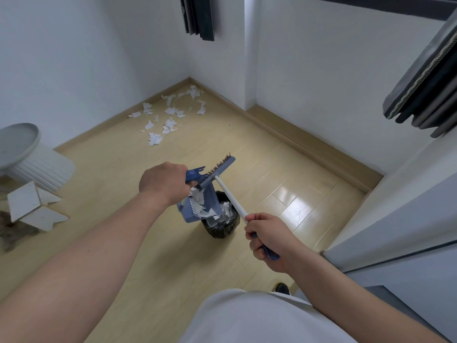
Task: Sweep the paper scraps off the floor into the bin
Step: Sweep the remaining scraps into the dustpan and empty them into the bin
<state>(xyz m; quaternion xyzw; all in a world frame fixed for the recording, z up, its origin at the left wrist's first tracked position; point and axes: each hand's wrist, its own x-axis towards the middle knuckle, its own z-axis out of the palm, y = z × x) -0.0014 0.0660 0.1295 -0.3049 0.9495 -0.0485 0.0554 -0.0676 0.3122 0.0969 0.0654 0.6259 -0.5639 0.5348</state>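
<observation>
My left hand (163, 183) grips the handle of a blue dustpan (201, 206), which is tilted over a small bin (220, 230) lined with a black bag. White paper scraps slide from the pan into the bin. My right hand (268, 240) grips the blue end of a white-handled broom (228, 194); its blue head with dark bristles (220, 167) lies against the top of the dustpan. Several torn paper scraps (168, 115) lie scattered on the wooden floor in the far corner.
A white ribbed stool with a round grey top (29, 157) stands at the left, with white angular pieces (32, 206) beside it. White walls meet at the far corner. Dark curtains (425, 87) hang at the right above a pale cabinet (405, 231).
</observation>
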